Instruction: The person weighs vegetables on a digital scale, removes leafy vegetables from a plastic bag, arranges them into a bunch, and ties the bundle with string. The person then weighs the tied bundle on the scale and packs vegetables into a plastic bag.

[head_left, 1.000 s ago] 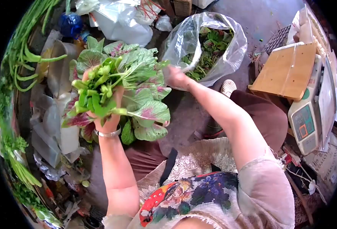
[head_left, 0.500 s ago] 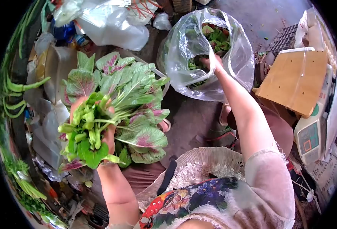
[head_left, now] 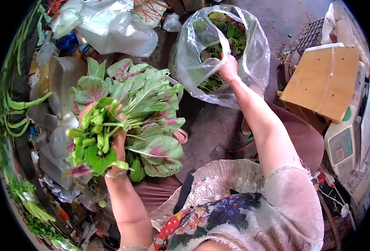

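Observation:
My left hand (head_left: 120, 142) is wrapped round the stems of a big bunch of amaranth (head_left: 145, 100). Its leaves are green with purple-red centres, and the cut stem ends point towards me. At the mouth of a clear plastic bag (head_left: 189, 56), my right hand (head_left: 229, 69) is closed on a gathered fold of the film; the fingertips are partly hidden by it. Inside the bag lie more red-and-green leaves (head_left: 235, 37). The bag stands on the floor in front of me, its mouth wide.
A scale (head_left: 342, 146) and a brown board (head_left: 323, 81) stand at the right. White plastic bags (head_left: 109, 29) lie at the upper left, near a plastic container (head_left: 65, 83). Long green beans (head_left: 26, 102) and other greens line the left edge. A black crate (head_left: 310, 35) sits at the upper right.
My right hand has drawn back from inside the bag to its mouth and now grips the film. The left hand still holds the amaranth in nearly the same place.

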